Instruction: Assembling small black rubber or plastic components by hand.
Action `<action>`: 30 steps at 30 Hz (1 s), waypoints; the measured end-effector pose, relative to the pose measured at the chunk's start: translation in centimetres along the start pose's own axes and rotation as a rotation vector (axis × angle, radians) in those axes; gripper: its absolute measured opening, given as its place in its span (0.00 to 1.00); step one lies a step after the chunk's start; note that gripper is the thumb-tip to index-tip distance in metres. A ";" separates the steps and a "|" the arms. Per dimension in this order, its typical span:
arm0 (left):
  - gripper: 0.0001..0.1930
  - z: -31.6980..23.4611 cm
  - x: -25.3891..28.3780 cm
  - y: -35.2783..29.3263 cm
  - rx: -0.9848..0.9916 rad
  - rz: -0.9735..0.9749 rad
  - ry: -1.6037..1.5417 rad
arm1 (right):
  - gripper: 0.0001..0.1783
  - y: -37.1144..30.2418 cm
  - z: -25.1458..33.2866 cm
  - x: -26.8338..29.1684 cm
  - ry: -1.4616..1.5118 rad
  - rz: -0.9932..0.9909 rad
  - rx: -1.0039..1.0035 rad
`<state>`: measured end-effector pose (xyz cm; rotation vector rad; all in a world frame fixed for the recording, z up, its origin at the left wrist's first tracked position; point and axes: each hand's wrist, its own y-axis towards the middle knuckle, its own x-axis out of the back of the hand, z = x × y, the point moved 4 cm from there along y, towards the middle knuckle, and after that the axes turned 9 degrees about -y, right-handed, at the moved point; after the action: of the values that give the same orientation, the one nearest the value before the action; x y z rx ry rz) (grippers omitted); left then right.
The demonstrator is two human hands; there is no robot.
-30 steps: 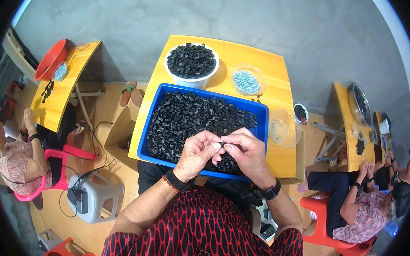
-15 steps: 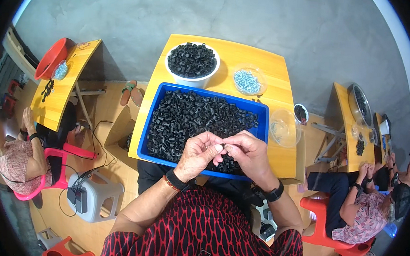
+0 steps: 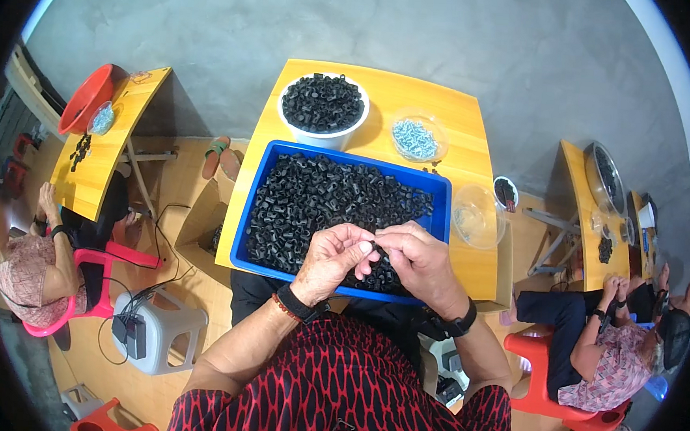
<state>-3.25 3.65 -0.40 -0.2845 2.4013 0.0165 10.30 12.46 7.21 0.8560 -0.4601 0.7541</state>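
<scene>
Above the near right part of a blue tray (image 3: pixel 240 245), my two hands meet fingertip to fingertip. The tray holds a heap of small black plastic parts (image 3: pixel 322 202), short and tube-like. My left hand (image 3: pixel 335 254) is closed in a pinch, with a dark bit of a black part just showing at the fingertips. Thumb and fingers of my right hand (image 3: pixel 417 259) are pinched together against it; what they grip is covered by the fingers. Behind the tray stand a white bucket (image 3: pixel 318 139) full of black parts and a clear bowl of silvery-blue screws (image 3: pixel 415 138).
Right of the tray, a clear plastic tub (image 3: pixel 478 216) sits on the yellow table (image 3: pixel 454 111). A cardboard box (image 3: pixel 202 222) is at the table's left side, a grey stool (image 3: pixel 160 334) on the floor. People work at tables (image 3: pixel 99 169) on both sides.
My fingers have shifted slightly at the pinch, and my right thumb now covers more of the dark bit. The tray, bucket and bowls stay in place.
</scene>
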 end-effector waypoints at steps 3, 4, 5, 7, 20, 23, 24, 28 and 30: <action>0.10 0.1 0.1 0.0 -0.002 -0.004 0.012 | 0.16 0.3 0.4 0.1 -0.044 0.029 0.066; 0.10 0.1 0.1 0.1 0.001 -0.001 0.011 | 0.16 0.4 0.5 0.1 -0.075 0.033 0.113; 0.09 0.2 0.1 0.1 0.003 0.002 0.009 | 0.17 0.4 0.7 0.1 -0.106 0.036 0.159; 0.09 0.0 0.0 0.0 0.009 0.000 0.009 | 0.17 0.4 0.7 0.0 -0.105 0.025 0.176; 0.07 0.1 0.2 0.1 0.033 -0.022 -0.036 | 0.18 0.2 0.8 -0.3 -0.080 -0.037 0.124; 0.08 0.1 0.4 0.0 0.022 -0.017 -0.012 | 0.18 0.0 0.6 -0.5 -0.075 -0.056 0.073; 0.08 0.1 0.4 0.0 0.022 -0.016 -0.012 | 0.18 -0.1 0.6 -0.6 -0.076 -0.057 0.073; 0.08 0.0 0.2 0.0 0.001 -0.017 0.008 | 0.14 -0.3 0.2 -0.7 0.025 -0.036 -0.012; 0.09 -0.2 0.1 0.0 -0.006 -0.020 -0.002 | 0.12 -0.3 0.2 -0.8 0.026 -0.039 -0.020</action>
<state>-3.39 3.60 -0.31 -0.3107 2.3965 0.0149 9.96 11.82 6.64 0.8340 -0.4262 0.7230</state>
